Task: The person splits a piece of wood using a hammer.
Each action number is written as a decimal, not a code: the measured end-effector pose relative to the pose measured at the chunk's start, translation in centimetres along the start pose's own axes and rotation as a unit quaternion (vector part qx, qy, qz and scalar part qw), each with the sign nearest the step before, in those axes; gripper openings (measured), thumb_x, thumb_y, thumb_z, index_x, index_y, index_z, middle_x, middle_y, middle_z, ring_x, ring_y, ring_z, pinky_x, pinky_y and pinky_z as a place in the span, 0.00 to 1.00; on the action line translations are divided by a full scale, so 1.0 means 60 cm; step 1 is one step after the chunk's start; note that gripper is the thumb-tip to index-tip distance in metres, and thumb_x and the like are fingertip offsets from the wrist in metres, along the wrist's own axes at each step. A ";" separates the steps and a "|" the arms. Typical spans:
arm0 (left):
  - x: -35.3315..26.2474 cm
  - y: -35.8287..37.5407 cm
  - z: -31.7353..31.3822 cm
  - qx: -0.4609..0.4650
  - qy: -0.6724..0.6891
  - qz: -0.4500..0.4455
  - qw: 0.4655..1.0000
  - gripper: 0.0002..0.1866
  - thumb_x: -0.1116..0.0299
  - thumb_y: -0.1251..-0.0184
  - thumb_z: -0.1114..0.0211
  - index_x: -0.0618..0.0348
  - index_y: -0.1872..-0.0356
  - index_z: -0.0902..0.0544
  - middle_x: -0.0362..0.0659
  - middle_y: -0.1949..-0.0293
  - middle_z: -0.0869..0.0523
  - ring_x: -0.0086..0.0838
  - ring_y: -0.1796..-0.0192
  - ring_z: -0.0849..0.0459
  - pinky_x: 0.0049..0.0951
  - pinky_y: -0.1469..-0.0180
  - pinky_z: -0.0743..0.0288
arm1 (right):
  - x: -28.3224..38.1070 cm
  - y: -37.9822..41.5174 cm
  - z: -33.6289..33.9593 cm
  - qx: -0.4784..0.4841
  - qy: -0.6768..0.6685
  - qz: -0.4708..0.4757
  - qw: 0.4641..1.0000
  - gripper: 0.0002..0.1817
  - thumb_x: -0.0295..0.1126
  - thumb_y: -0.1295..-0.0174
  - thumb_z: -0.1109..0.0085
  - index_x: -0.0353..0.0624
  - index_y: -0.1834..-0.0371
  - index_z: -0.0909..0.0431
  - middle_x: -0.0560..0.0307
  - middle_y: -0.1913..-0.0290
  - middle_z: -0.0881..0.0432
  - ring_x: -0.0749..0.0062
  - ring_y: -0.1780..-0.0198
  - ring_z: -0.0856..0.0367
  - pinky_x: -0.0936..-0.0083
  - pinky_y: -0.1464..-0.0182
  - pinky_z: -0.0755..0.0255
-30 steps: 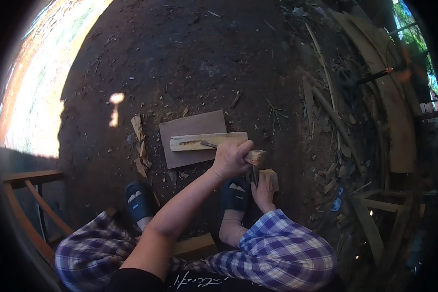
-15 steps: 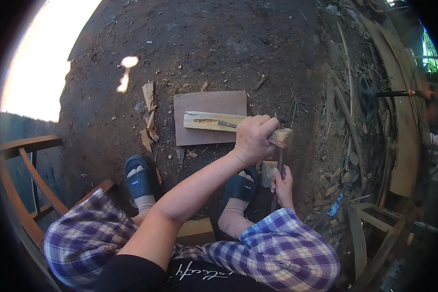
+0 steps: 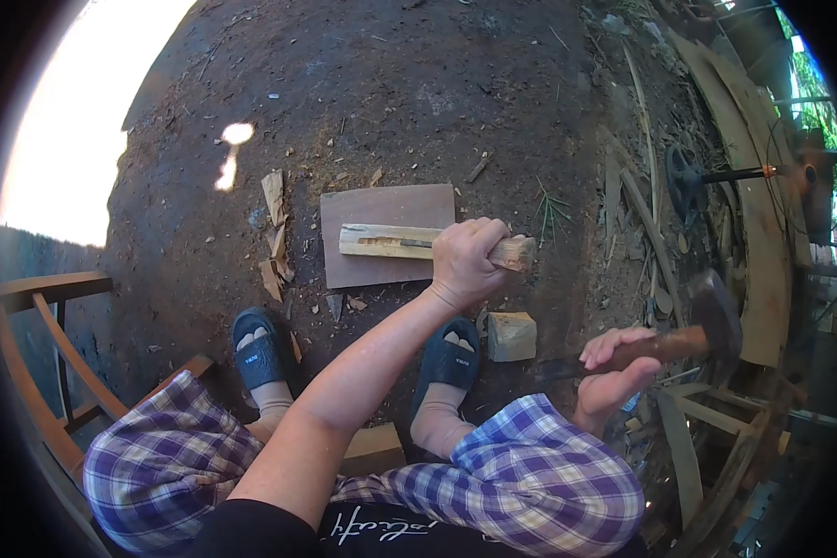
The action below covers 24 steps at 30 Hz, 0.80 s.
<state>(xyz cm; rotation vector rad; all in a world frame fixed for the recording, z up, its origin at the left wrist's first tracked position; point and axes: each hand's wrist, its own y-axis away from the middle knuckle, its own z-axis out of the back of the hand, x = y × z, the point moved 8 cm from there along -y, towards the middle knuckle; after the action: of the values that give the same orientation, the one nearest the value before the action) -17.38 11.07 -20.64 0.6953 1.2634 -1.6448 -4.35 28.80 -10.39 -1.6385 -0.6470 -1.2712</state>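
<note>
My left hand (image 3: 474, 263) is closed round a pale length of wood (image 3: 370, 238) with a narrow slot cut in its upper face. A thin dark strip, whose kind I cannot make out, runs from the slot toward my fingers. The wood lies over a flat brownish board (image 3: 381, 200) on the ground, its thick end sticking out past my hand. To the right, my right hand (image 3: 614, 372) has a hammer (image 3: 665, 348), blurred by motion, with its handle between thumb and fingers. The dark head points right, away from the wood.
A small wood block (image 3: 511, 337) sits beside my right sandal (image 3: 451, 367). Wood chips (image 3: 274, 195) lie left of the board. A wooden chair (image 3: 56, 288) stands at left, a wooden frame (image 3: 684, 446) at right. Long planks (image 3: 763, 232) and scraps line the right side.
My right hand has moved right, from near the block and a dark rod to beside the frame, and the hammer's head now shows. My left hand keeps its hold on the wood.
</note>
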 end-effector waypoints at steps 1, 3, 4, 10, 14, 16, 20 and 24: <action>0.000 -0.004 0.003 -0.006 0.003 0.005 1.000 0.12 0.61 0.48 0.28 0.54 0.75 0.23 0.43 0.76 0.19 0.42 0.71 0.18 0.38 0.69 0.27 | -0.003 0.009 0.006 -0.001 0.002 0.004 1.000 0.27 0.60 0.28 0.58 0.43 0.57 0.30 0.63 0.80 0.31 0.80 0.83 0.34 0.83 0.80 0.38; 0.001 -0.011 0.011 -0.015 0.010 0.007 1.000 0.12 0.62 0.48 0.28 0.54 0.75 0.23 0.44 0.76 0.19 0.42 0.71 0.18 0.38 0.69 0.27 | -0.041 0.038 -0.023 0.097 0.101 -0.079 0.987 0.27 0.57 0.27 0.57 0.40 0.58 0.32 0.62 0.79 0.31 0.82 0.80 0.33 0.85 0.80 0.40; 0.003 -0.012 0.014 -0.021 0.012 0.015 1.000 0.12 0.62 0.48 0.28 0.54 0.75 0.23 0.44 0.76 0.19 0.42 0.71 0.17 0.38 0.69 0.26 | -0.079 0.061 -0.038 0.147 0.201 -0.231 0.941 0.26 0.58 0.26 0.58 0.41 0.60 0.32 0.62 0.79 0.30 0.82 0.81 0.33 0.85 0.80 0.40; 0.011 -0.008 0.009 -0.019 0.009 0.007 1.000 0.13 0.61 0.50 0.28 0.54 0.75 0.23 0.43 0.77 0.20 0.41 0.71 0.17 0.38 0.69 0.27 | -0.012 0.004 0.000 -0.015 0.003 -0.140 0.990 0.27 0.59 0.28 0.56 0.42 0.59 0.31 0.63 0.80 0.30 0.80 0.84 0.35 0.83 0.81 0.40; 0.008 -0.009 -0.005 -0.014 -0.006 0.008 1.000 0.13 0.61 0.50 0.27 0.53 0.75 0.23 0.42 0.78 0.20 0.40 0.71 0.17 0.39 0.70 0.27 | -0.042 0.027 -0.011 0.042 0.058 -0.088 0.993 0.27 0.59 0.28 0.56 0.42 0.59 0.30 0.62 0.81 0.30 0.81 0.83 0.34 0.82 0.81 0.39; 0.008 -0.006 -0.011 -0.009 -0.017 0.003 1.000 0.13 0.60 0.50 0.28 0.52 0.76 0.24 0.41 0.78 0.20 0.39 0.72 0.17 0.39 0.71 0.27 | -0.103 0.060 -0.023 0.134 0.169 -0.246 0.945 0.27 0.60 0.28 0.57 0.42 0.59 0.30 0.62 0.80 0.30 0.81 0.83 0.34 0.82 0.80 0.39; 0.016 0.007 -0.029 0.010 -0.033 0.001 0.999 0.11 0.60 0.47 0.31 0.50 0.73 0.24 0.39 0.77 0.20 0.37 0.70 0.17 0.39 0.68 0.27 | -0.046 0.013 0.007 0.010 0.048 -0.177 0.983 0.28 0.61 0.28 0.56 0.43 0.58 0.30 0.62 0.79 0.30 0.80 0.83 0.34 0.83 0.80 0.39; 0.013 0.009 -0.035 0.010 -0.036 -0.011 0.999 0.10 0.62 0.49 0.32 0.50 0.73 0.24 0.39 0.77 0.21 0.36 0.71 0.17 0.38 0.69 0.27 | -0.008 0.002 0.009 -0.018 0.011 -0.001 1.000 0.26 0.61 0.29 0.55 0.47 0.61 0.33 0.63 0.81 0.31 0.80 0.84 0.34 0.82 0.80 0.37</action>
<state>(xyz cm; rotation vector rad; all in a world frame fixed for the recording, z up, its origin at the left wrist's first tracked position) -17.43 12.76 -22.21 0.6315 1.2077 -1.6873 -4.13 29.31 -10.89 -1.6503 -0.6152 -1.3074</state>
